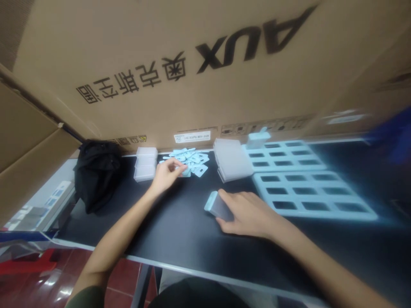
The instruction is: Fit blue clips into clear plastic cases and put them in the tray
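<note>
My left hand (167,174) is at the near edge of a heap of flat light-blue plastic tags (196,159) with slots in them. Its thumb and forefinger are pinched on one light-blue tag (186,174). Nearer to me, my right hand (247,211) grips a small translucent plastic box (222,208) from the side, held tilted over the black table. A light-blue cap (211,200) covers the box's left end. The palm hides the other end of the box.
Translucent boxes (146,164) stand left of the heap, beside a black cloth bag (96,175). On the right are a frosted plastic stack (233,159), two light-blue slotted trays (316,175) and a capped box (257,139). A large cardboard wall (154,107) rises behind the table (167,231).
</note>
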The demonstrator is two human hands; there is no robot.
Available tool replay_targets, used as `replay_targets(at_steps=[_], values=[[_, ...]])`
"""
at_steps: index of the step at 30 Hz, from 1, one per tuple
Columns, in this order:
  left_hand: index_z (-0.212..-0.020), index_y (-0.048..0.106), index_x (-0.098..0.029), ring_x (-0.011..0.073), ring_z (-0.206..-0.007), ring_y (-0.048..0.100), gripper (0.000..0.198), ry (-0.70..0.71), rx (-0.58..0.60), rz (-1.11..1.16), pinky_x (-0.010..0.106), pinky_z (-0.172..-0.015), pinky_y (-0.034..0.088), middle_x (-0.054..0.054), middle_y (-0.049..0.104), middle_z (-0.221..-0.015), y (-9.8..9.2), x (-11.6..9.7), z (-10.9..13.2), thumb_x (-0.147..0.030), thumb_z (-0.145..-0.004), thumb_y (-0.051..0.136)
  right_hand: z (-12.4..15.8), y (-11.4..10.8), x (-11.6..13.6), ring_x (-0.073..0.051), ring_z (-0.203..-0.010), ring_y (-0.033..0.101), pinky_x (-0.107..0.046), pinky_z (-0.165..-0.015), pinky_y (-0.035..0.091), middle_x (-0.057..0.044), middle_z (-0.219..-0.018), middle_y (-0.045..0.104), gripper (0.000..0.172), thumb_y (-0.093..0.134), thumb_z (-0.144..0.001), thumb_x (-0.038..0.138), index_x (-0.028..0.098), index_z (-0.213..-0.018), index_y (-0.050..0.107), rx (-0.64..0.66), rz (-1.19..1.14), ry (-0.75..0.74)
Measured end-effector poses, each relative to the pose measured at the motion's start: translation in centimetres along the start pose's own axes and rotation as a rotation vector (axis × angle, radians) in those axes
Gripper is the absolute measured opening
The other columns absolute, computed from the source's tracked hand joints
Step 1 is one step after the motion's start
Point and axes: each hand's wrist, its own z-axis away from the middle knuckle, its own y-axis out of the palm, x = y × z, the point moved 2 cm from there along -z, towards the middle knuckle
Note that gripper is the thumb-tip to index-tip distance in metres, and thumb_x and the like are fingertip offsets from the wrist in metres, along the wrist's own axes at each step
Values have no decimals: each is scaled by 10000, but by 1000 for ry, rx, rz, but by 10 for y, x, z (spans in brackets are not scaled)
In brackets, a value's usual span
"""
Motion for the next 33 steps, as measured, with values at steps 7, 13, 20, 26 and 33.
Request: replay_targets(at_steps=[7,13,20,26,33], values=[[-812,671,-202,170,-700,689,261,44,-113,-313,281,-714,501,16,736,-746,0,21,-30,-446,-871,742,-1,2,4,-314,-760,729,-339,-586,241,-82,-859,746,264,581,-843,435,206,-969,552,51,-17,-21],[-950,666,-230,268,-1050,680,127,130,-121,-715,357,-857,511,63,755,-1031,11,5,-27,-355,-957,645,0,3,5,-326,-812,736,-342,-597,259,-93,-907,755,313,578,-848,449,192,-1028,578,75,-9,-10],[-1283,576,-241,184,-923,689,366,219,383,-369,313,-828,523,44,736,-1090,38,-50,37,-476,-1002,593,3,5,5,-340,-860,744,-342,-625,304,-117,-959,766,393,576,-850,470,169,-1101,599,79,1,-18],[-1234,597,-215,127,-696,636,383,61,611,-170,237,-632,456,-6,699,-814,55,-64,67,-507,-987,619,4,5,7,-330,-852,748,-341,-624,313,-110,-975,776,448,549,-868,492,156,-1160,604,85,3,-45],[-1193,574,-200,117,-650,657,359,-41,623,63,253,-639,527,29,739,-847,29,-43,44,-498,-995,610,6,0,2,-340,-816,746,-344,-597,265,-116,-908,772,422,539,-877,503,162,-1118,596,85,75,-1]])
